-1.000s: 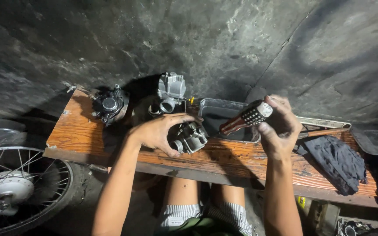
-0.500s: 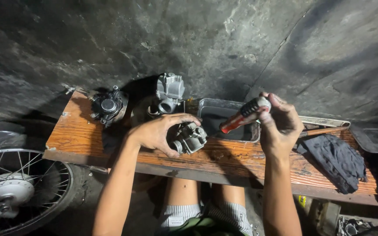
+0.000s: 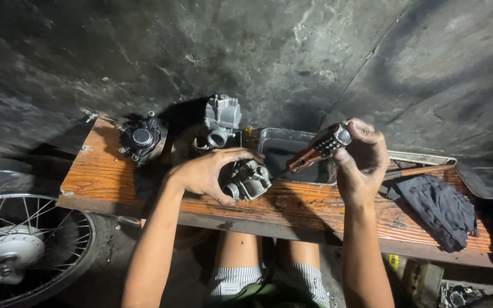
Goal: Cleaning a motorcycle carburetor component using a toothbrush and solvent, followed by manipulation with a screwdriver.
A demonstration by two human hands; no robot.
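Left hand (image 3: 203, 174) clamps the carburetor (image 3: 249, 179) against the table (image 3: 104, 171), steadying it; right hand (image 3: 363, 159), at three o'clock, grips the screwdriver (image 3: 315, 151) angled into it.

Dim, sharp view; hard shadows, wide-angle edge warping.

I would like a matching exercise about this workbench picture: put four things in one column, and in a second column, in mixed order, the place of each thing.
Things:
1. small grey metal carburettor
2. screwdriver with red and black handle
3. dark crumpled cloth
4. spoked wheel

Places:
A. lying on the right part of the wooden bench
B. below the bench's left end
C. gripped in the right hand
D. under the left hand, on the bench

Right pairs: 1-D, 2-C, 3-A, 4-B
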